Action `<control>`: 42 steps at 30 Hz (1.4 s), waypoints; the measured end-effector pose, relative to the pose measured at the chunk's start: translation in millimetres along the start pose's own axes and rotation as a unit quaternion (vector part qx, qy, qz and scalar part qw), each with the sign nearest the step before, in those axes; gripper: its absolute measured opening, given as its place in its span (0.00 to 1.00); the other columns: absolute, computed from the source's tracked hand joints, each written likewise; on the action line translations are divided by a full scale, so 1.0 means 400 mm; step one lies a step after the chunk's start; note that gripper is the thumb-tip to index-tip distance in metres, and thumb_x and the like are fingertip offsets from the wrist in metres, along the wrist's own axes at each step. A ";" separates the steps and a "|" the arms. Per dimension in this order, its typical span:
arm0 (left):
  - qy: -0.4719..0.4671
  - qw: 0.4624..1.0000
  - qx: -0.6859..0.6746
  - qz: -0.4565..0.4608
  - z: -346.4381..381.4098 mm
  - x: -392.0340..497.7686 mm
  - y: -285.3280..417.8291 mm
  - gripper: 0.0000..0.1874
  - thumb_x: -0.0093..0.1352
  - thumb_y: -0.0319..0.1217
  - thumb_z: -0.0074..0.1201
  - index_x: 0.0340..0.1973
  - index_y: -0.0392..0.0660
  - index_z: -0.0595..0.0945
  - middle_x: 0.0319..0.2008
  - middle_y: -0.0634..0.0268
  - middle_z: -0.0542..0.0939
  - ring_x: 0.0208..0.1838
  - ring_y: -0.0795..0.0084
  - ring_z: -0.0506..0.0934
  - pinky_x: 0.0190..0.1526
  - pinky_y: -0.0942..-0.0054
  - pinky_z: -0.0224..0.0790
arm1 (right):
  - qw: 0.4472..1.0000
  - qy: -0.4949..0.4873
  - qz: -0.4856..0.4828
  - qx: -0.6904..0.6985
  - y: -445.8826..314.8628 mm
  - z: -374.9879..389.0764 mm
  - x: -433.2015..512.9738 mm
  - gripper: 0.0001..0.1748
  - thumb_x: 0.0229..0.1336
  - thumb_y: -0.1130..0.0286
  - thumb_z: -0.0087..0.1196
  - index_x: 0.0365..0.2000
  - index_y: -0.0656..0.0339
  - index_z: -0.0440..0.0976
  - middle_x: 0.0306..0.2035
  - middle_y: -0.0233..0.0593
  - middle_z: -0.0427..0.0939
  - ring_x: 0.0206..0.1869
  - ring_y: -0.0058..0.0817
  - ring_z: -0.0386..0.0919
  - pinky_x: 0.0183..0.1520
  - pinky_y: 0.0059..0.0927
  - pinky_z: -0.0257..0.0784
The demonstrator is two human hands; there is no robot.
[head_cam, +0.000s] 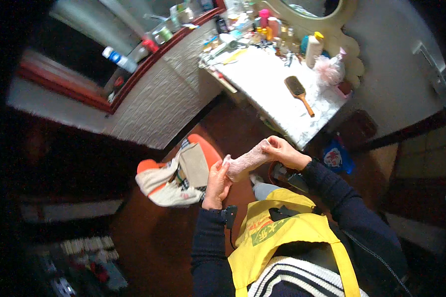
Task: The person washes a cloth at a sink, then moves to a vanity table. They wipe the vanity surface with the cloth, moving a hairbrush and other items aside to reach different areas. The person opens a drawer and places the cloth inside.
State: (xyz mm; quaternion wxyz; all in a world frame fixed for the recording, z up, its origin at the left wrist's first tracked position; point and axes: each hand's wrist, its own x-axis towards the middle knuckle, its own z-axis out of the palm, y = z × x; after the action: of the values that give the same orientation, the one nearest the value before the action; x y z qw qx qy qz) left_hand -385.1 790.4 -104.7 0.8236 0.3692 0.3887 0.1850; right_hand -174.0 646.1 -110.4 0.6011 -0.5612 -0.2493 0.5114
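A pale pink fuzzy sock point(247, 162) is stretched between my two hands, above the floor. My left hand point(218, 182) grips its lower left end, near the chair. The upper right end is pinched between thumb and fingers of my right hand point(283, 151), close to the corner of the dressing table. Left of my left hand, an orange chair point(207, 148) bears a cream cloth item point(171, 195) and a beige piece point(194, 165).
A white marble-patterned table point(267, 92) carries a paddle hairbrush point(296, 87), a pump bottle point(314, 48) and several small bottles. A red-framed ledge point(134, 80) runs along the wall at upper left. On the floor at right lies a blue bag point(340, 157).
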 end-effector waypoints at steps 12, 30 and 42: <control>-0.356 0.750 0.553 0.066 0.203 0.517 0.194 0.22 0.64 0.34 0.59 0.52 0.41 0.74 0.41 0.65 0.77 0.42 0.76 0.74 0.42 0.79 0.68 | 0.976 0.153 -0.081 0.134 -0.057 -0.196 0.329 0.13 0.64 0.64 0.51 0.41 0.64 0.71 0.36 0.32 0.76 0.37 0.18 0.75 0.39 0.22 0.74; -0.347 0.580 0.625 0.391 0.587 1.101 0.265 0.09 0.61 0.27 0.56 0.36 0.36 0.80 0.54 0.43 0.67 0.53 0.46 0.65 0.54 0.56 0.61 | 0.649 0.545 0.247 -0.469 0.204 -0.577 0.401 0.14 0.49 0.71 0.54 0.38 0.61 0.71 0.41 0.46 0.71 0.47 0.46 0.70 0.49 0.45 0.65; -0.573 0.556 0.562 -0.217 0.544 1.138 0.086 0.33 0.67 0.45 0.56 0.61 0.36 0.68 0.55 0.56 0.73 0.52 0.68 0.74 0.53 0.67 0.67 | 0.769 0.590 0.095 -0.225 0.071 -0.324 0.387 0.12 0.54 0.67 0.49 0.33 0.69 0.67 0.29 0.58 0.73 0.34 0.55 0.72 0.36 0.48 0.66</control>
State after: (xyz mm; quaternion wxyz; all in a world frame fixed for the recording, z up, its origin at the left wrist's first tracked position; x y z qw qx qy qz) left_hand 69.9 981.4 -215.6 0.5130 0.6898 -0.0713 -0.5059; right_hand -15.7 726.0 -210.9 0.4344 -0.8928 0.1014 0.0634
